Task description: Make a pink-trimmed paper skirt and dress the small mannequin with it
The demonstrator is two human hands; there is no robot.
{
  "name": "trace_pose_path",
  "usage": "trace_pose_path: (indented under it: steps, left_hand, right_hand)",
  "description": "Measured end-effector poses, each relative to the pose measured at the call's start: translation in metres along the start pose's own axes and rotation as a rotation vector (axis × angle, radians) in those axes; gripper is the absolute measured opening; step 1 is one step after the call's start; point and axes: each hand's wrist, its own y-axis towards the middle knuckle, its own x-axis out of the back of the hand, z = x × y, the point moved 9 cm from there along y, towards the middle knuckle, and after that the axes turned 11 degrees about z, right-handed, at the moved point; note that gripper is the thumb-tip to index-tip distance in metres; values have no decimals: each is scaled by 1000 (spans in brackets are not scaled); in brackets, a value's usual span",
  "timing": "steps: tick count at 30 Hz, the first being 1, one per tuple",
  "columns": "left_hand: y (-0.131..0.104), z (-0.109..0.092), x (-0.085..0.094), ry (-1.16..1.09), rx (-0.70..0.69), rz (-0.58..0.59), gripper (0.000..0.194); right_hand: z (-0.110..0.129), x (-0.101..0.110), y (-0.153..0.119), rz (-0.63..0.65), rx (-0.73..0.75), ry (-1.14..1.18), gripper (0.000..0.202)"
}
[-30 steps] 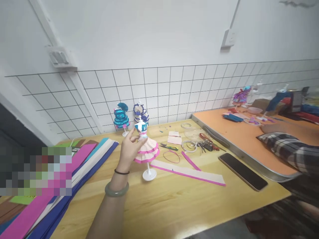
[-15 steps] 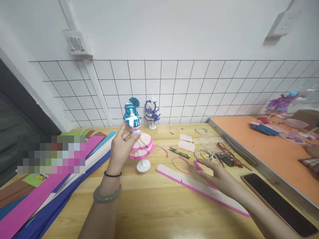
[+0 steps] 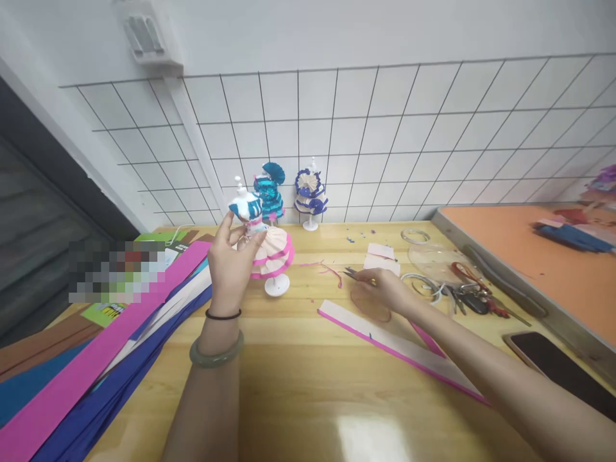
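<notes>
My left hand [image 3: 233, 253] is closed round the waist of a small white dress form [image 3: 248, 206] that has a blue-patterned top and a cream skirt [image 3: 276, 247] with pink edges. The form leans a little left, and its round white foot [image 3: 277, 285] shows below the skirt. My right hand [image 3: 385, 289] is closed over the scissors [image 3: 353, 274]; their dark tips stick out to the left of the fingers, and most of the handle is hidden. A long cream strip with a pink edge [image 3: 394, 350] lies under and left of my right forearm.
Two dressed forms, one teal [image 3: 269, 192] and one navy [image 3: 310, 192], stand by the wall. Coloured paper strips [image 3: 158, 295] lie at left. Cream pieces [image 3: 381, 258], keys [image 3: 474, 300], rings and a phone [image 3: 553, 366] lie at right, beside an orange-topped table [image 3: 505, 237].
My right hand has moved from above the pink strip onto the scissors and closed. The dress form in my left hand now tilts left. The whole view has shifted.
</notes>
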Motion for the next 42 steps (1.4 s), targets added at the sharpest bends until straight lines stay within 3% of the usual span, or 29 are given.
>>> trace_pose_path:
  steps: [5,9,18,26,33,35,38,40,42]
  left_hand:
    - [2,1,-6,-74,-49,43,74]
    - [-3,-11,-8,-81,-97,54,74]
    - [-18,-42,-14,-111,-202,158,75]
    - [-23,-45,-23,-87,-184,185,74]
    - [-21,-29,-39,-73,-157,216,76]
    - [-19,-20,-46,-61,-146,237,75]
    - [-19,-9,-57,18,-137,250,75]
    - [-20,-5,-65,66,-150,249,75]
    - [-22,-1,-72,79,-158,251,75]
  right_hand:
    - [16,-24,-12,104,17,15,26]
    - [31,-31,-33,133,35,-4,23]
    - [8,-44,-58,94,-107,-51,22]
    - [43,-43,-47,23,-74,-68,23]
    - [42,-47,-21,31,-103,-44,23]
    - [51,-41,-33,21,-68,-8,23]
    - [81,-46,-83,55,44,80,26]
    - [110,-73,-125,195,168,174,23]
    - [144,-124,-165,492,355,381,21]
